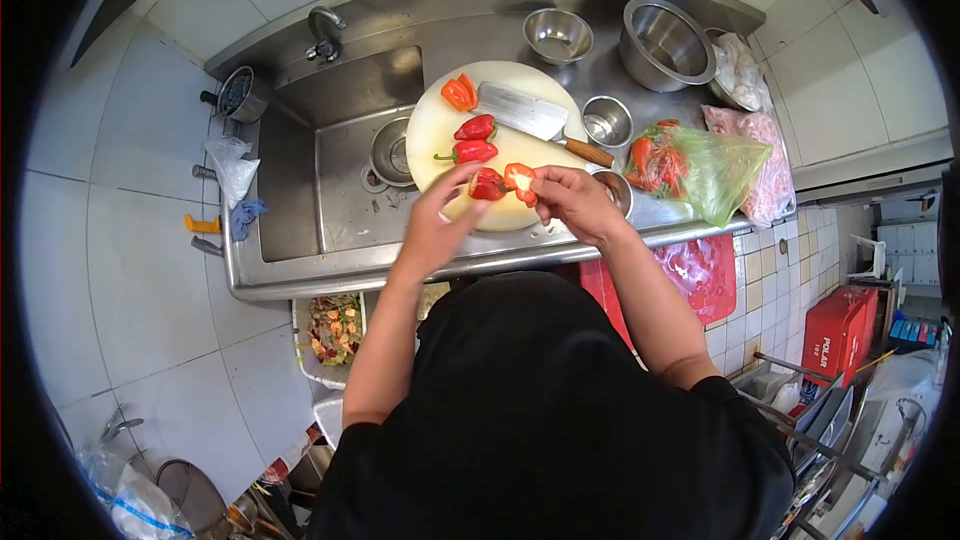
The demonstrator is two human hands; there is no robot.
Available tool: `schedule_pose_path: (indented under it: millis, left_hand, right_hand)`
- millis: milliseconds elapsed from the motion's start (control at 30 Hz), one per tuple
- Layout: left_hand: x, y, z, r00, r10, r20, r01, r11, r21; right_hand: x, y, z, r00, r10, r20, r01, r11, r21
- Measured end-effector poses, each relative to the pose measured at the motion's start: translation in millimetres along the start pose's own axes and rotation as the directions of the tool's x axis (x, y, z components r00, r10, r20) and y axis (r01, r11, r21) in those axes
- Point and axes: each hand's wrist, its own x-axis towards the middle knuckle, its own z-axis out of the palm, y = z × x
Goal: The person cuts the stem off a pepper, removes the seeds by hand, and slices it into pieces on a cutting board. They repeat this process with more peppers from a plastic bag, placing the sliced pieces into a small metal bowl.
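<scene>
My right hand [577, 202] pinches a cut piece of red pepper [519, 178], its pale inner side facing up. Slightly blurred, my left hand [440, 223] has its thumb and fingers around another red pepper piece [487, 184], right beside the first. Both hands are over the near edge of a round white cutting board [435, 110]. Two whole red peppers, one [475, 128] behind the other [473, 151], lie on the board. Farther back are orange-red pepper pieces [459, 93] and a cleaver [522, 111] with a wooden handle pointing right.
A sink [290, 180] with a strainer bowl [392, 151] is on the left, under a faucet [324, 35]. Metal bowls [558, 36] and a deep pot [667, 44] stand behind. A green bag of peppers [715, 175] lies at right. Below is a scrap bin [335, 330].
</scene>
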Motion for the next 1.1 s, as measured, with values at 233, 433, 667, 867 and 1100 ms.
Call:
schedule_pose_path:
  millis: [233,433,667,867,1100]
  left_hand:
    - [30,8,38,0.983,-0.18,0.032,0.181,0.94,-0.289]
    - [38,29,37,0.979,-0.144,0.146,0.154,0.986,-0.061]
    - [42,28,40,0.985,-0.09,0.145,0.096,0.995,-0.035]
    - [45,12,35,0.973,-0.154,0.173,0.169,0.982,-0.079]
    - [47,11,29,0.97,-0.214,0.115,0.225,0.97,-0.094]
  right_hand:
    - [-25,-13,24,0.941,-0.219,-0.256,0.177,0.968,-0.178]
    - [-41,-24,39,0.708,-0.696,-0.119,0.396,0.531,-0.749]
    - [-33,-22,19,0.877,-0.445,-0.179,0.296,0.796,-0.528]
    - [-22,-15,9,0.948,-0.281,-0.147,0.303,0.94,0.157]
    - [-24,-18,25,0.917,-0.337,-0.211,0.3,0.935,-0.191]
